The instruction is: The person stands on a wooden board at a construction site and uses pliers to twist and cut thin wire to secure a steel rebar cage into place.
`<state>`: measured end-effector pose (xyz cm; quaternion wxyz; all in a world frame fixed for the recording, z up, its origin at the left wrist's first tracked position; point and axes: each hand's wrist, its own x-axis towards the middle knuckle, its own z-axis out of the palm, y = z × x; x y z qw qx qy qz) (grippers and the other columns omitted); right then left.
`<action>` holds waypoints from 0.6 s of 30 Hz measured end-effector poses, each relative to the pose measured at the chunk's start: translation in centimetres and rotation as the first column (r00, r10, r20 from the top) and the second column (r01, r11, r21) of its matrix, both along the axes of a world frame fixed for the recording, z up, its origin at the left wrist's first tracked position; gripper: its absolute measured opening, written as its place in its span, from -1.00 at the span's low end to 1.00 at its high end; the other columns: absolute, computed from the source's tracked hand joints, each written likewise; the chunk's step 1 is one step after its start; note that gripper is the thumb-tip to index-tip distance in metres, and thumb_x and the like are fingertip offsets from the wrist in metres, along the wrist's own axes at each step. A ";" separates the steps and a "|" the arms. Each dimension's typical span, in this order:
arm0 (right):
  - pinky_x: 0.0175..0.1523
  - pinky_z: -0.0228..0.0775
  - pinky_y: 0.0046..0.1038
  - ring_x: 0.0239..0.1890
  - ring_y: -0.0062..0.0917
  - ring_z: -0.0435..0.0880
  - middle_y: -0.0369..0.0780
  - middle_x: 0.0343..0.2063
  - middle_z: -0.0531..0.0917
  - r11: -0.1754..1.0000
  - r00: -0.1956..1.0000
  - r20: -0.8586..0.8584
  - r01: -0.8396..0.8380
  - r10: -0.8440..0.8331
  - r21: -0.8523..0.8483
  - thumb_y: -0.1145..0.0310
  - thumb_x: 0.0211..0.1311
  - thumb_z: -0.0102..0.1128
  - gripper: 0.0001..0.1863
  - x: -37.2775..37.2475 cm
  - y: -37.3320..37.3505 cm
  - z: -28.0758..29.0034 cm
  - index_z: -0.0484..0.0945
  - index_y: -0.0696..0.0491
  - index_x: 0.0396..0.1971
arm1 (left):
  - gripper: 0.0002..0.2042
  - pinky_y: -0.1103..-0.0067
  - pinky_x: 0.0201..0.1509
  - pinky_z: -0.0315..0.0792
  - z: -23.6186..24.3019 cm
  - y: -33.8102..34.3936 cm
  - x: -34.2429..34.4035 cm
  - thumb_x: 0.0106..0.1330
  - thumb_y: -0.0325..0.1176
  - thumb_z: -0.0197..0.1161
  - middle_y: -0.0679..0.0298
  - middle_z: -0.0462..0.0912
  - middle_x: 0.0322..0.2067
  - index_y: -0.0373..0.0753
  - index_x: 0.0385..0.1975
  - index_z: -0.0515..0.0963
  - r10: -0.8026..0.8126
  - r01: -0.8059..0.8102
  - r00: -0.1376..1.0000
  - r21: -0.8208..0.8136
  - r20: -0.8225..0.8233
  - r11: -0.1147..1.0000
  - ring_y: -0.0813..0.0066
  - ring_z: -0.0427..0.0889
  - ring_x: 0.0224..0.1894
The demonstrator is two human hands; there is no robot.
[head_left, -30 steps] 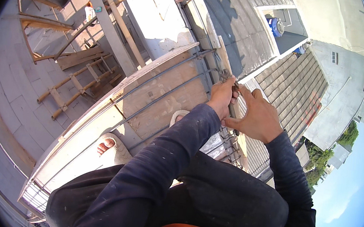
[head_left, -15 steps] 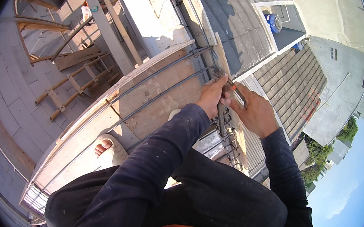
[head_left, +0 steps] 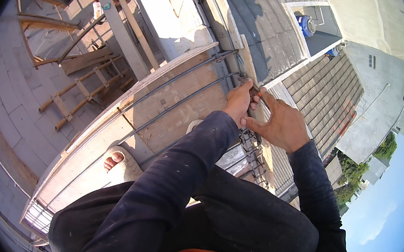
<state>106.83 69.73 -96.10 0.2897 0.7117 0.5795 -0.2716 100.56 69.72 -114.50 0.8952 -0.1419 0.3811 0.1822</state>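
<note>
Both close together | your left hand [head_left: 239,102] curled, hold unclear | right hand [head_left: 285,125] spread | slim dark orange-marked rod [head_left: 259,94] between, slanting forward-left

The fisheye looks down from the person's head, close over the hands [head_left: 286,124], near the right edge of the plywood [head_left: 180,93].

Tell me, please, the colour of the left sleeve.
The left sleeve is dark navy blue; it shows best in the head view.

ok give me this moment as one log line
left hand: fingers curled, by steel bars | right hand: thumb spread, by orange-marked tool | ladder: left side | grip: unclear
</note>
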 end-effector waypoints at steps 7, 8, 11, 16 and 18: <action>0.02 0.59 -0.04 0.03 -0.01 0.70 0.10 -0.03 0.63 0.954 0.950 0.182 -0.276 0.253 0.116 -0.03 0.25 0.21 -0.23 0.7 -1.5 -0.8 0.42 0.20 0.34 | -0.70 0.54 -0.35 0.41 2.2 0.7 1.9 0.63 -0.13 -0.03 0.24 0.60 -0.30 -0.25 -0.18 0.48 0.142 -0.142 0.990 -0.110 -0.005 0.984 0.56 0.46 -0.41; 0.04 0.58 -0.05 -0.03 -0.02 0.70 0.08 -0.04 0.65 0.963 0.960 0.161 -0.247 0.228 0.108 0.03 0.26 0.19 -0.26 0.9 -1.8 -0.9 0.42 0.21 0.33 | -0.68 0.54 -0.36 0.40 2.7 0.8 1.5 0.60 -0.09 0.00 0.25 0.60 -0.32 -0.24 -0.19 0.49 0.024 -0.028 0.996 -0.039 -0.091 0.999 0.55 0.48 -0.42; 0.03 0.57 -0.11 -0.18 -0.08 0.71 0.05 -0.09 0.69 0.997 0.998 -0.003 -0.062 0.062 0.035 0.17 0.30 0.10 -0.36 2.2 -1.9 -1.2 0.42 0.25 0.30 | -0.58 0.49 -0.29 0.42 4.5 0.8 -1.1 0.46 0.07 0.12 0.28 0.62 -0.29 -0.23 -0.17 0.53 -0.204 0.253 0.918 0.108 -0.339 0.961 0.52 0.56 -0.37; -0.35 0.60 -0.38 -0.35 -0.38 0.70 0.04 -0.15 0.73 0.388 0.177 -0.450 0.813 -0.875 -0.434 0.24 0.45 -0.08 -0.44 6.5 -1.0 -1.5 0.39 0.29 0.31 | -0.55 0.46 -0.15 0.47 -0.4 -2.0 -5.6 0.47 0.09 0.11 0.26 0.67 -0.22 -0.24 -0.08 0.56 -0.042 0.407 0.814 0.517 -0.580 0.753 0.47 0.62 -0.24; -0.48 0.52 -0.50 -0.38 -0.50 0.67 0.00 -0.14 0.72 0.223 -0.079 -0.478 0.810 -0.875 -0.542 0.15 0.48 -0.21 -0.36 6.2 -2.0 -1.8 0.31 0.31 0.37 | -0.53 0.44 -0.09 0.49 -0.7 -1.8 -5.9 0.49 0.11 0.09 0.23 0.69 -0.18 -0.25 -0.05 0.57 -0.154 0.369 0.884 0.458 -0.441 0.809 0.44 0.66 -0.19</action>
